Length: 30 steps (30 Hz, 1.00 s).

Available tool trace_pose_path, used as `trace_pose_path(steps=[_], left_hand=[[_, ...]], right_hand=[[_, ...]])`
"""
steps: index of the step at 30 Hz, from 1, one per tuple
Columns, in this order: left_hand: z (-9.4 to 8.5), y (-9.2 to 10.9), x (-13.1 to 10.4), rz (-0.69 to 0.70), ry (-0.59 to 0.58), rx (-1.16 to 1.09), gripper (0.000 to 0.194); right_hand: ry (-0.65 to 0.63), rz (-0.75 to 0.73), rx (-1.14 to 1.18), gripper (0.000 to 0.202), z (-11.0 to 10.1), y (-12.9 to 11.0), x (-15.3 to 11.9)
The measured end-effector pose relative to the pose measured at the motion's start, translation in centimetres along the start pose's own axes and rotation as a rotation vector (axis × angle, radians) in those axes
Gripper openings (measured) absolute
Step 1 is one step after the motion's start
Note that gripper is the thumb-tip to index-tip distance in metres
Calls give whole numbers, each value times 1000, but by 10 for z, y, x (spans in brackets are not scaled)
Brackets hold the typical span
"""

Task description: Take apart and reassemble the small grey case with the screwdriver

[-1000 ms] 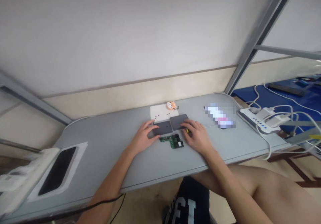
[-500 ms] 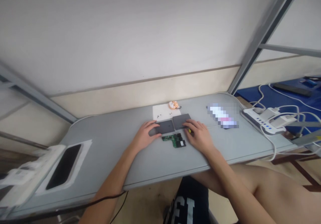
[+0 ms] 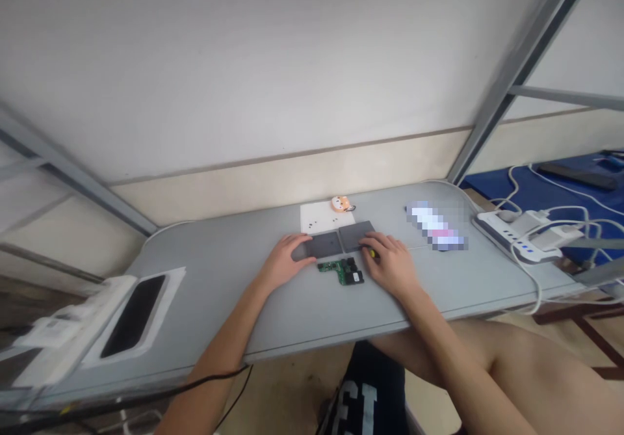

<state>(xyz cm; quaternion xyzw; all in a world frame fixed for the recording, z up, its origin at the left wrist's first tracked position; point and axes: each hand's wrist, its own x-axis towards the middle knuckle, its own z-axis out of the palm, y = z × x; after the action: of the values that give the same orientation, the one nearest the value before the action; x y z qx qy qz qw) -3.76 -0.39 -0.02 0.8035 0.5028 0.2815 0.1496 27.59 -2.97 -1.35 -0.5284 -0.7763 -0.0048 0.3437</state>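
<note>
Two dark grey rectangular cover pieces lie side by side on the desk. My left hand [image 3: 285,261] grips the left cover piece [image 3: 325,244] by its left end, thumb at the near corner and fingers at the far one. At the right cover piece [image 3: 354,235], the fingertips of my right hand [image 3: 390,263] touch the near right corner. Tucked under that hand's curled fingers is a small yellow-and-black tool [image 3: 373,253], mostly hidden. A green circuit board [image 3: 341,270] with black parts rests just in front of the covers, between my hands.
Behind the covers, white paper [image 3: 319,212] carries several tiny dark bits, with an orange-and-white animal-shaped case [image 3: 340,204] at its corner. A lit phone [image 3: 433,225] and a power strip [image 3: 517,237] with cables sit to the right. A dark phone [image 3: 134,316] lies left.
The camera view has shifted slightly, so everything appears a little further right. Both hands keep their places on the covers, and the circuit board has not moved on the desk.
</note>
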Motion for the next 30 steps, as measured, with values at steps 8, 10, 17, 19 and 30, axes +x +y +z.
trace_pose_path(steps=[8, 10, 17, 19, 30], left_hand=[[0, 0, 1, 30, 2, -21, 54], [2, -2, 1, 37, 11, -21, 51], [1, 0, 1, 36, 11, -10, 48], [0, 1, 0, 33, 8, -10, 51], [0, -1, 0, 38, 18, -12, 52]], right_hand=[[10, 0, 18, 26, 0, 0, 0], [15, -4, 19, 26, 0, 0, 0], [31, 7, 13, 27, 0, 0, 0], [35, 5, 15, 27, 1, 0, -1], [27, 25, 31, 27, -1, -1, 0]])
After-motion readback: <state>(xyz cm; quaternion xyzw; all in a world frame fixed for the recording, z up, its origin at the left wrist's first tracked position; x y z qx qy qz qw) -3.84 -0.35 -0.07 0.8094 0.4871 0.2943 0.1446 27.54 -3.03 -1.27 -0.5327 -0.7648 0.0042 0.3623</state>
